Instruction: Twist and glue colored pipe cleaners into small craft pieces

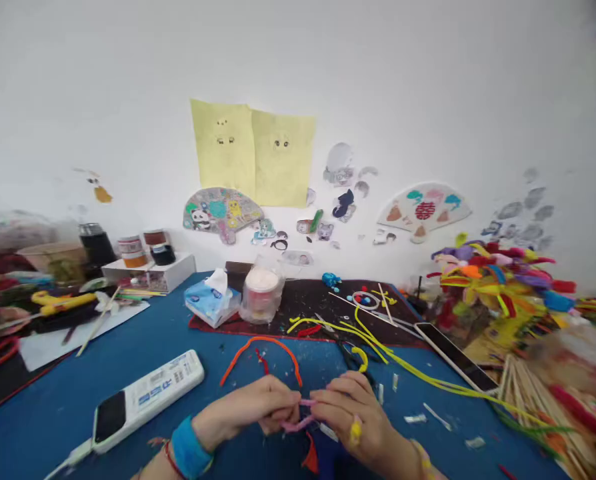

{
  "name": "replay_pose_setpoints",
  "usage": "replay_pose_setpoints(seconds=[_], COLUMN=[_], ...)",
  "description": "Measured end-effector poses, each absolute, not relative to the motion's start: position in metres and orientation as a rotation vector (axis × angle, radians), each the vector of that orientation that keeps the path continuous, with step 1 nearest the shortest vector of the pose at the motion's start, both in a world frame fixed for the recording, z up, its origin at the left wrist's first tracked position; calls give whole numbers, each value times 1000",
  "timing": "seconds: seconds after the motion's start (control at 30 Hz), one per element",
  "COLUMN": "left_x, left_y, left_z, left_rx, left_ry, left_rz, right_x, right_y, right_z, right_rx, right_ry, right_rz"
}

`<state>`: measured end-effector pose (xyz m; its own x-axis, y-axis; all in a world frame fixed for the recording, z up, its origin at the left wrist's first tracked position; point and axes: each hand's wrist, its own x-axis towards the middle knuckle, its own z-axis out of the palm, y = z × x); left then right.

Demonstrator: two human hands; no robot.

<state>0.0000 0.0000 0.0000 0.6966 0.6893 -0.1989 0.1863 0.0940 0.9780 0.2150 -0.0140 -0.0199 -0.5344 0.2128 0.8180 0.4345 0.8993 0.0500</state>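
Our blue table (128, 373), bare stretch left of the remote (148, 395), our left hand (251, 410) and right hand (358, 413) beside it pinching a pink pipe cleaner (298, 422), its middle hidden by fingers, right-edge clutter blurred

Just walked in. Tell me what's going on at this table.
A person is working a pink pipe cleaner with both bare hands over a blue table. The left hand and right hand pinch it from either side. An orange pipe cleaner arches just beyond the hands, and yellow pipe cleaners trail off to the right. A remote control lies to the left, with a tissue pack further back.
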Motion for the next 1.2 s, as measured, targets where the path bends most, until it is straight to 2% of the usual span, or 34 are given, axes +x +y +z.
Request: replay_pose_setpoints(seconds=[0.17,0.37,0.6,0.9,1.2], left_x=[2,7,1,3,1], left_y=[4,0,-11,-8,-1], left_z=[-7,-14,-12,-15,-25], left_rx=[1349,1688,2424,2423,2458], left_ry=[809,839,752,864,914], left_rz=[556,1018,901,964,950], right_x=[220,221,221,219,219], right_y=[-13,-8,-7,-5,0], right_z=[-22,-29,-28,-28,-28], right_rx=[-522,-607,-744,-1054,-1041], right_ry=[-2177,-2134,-2021,-1980,-1971], right_rz=[-255,-39,287,539,674])
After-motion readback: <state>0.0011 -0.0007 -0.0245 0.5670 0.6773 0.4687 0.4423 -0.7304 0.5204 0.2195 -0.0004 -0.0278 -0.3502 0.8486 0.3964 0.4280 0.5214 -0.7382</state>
